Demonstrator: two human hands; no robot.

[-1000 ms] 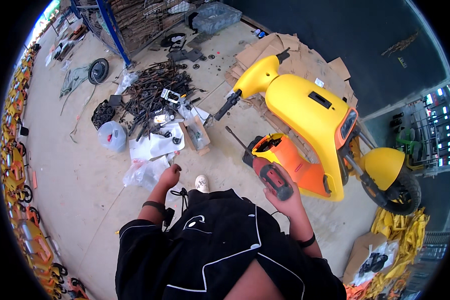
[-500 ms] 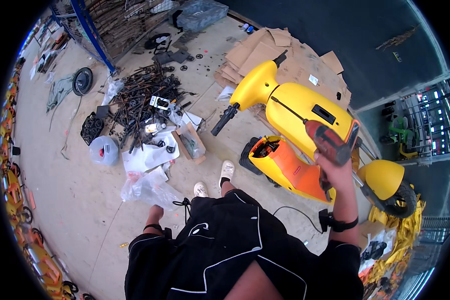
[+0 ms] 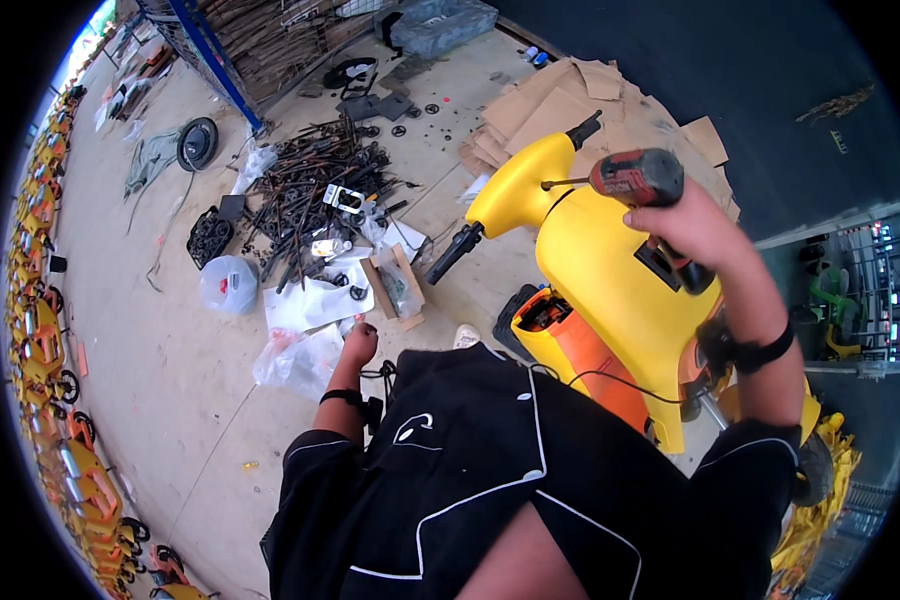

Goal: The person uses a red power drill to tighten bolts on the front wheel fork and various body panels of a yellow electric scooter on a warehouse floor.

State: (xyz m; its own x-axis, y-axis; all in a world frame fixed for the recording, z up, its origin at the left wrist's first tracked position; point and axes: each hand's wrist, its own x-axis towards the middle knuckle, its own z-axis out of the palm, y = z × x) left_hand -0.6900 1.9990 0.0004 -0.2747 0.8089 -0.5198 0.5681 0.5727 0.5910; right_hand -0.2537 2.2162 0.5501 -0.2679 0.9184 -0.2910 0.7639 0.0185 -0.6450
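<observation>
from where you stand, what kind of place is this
Probably a workshop or yard where small ride-on vehicles are assembled or repaired. The right hand holds a red power drill over a yellow scooter body, and a heap of dark metal parts lies on the concrete floor.

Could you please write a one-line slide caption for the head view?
Right hand raises a red power drill above a yellow scooter body; left hand hangs low.

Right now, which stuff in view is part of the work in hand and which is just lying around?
In hand:
- red power drill, gripped by the right hand
- yellow scooter body under it

Lying about:
- pile of dark metal parts
- flattened cardboard
- clear plastic bag, near the left hand
- loose wheel
</observation>
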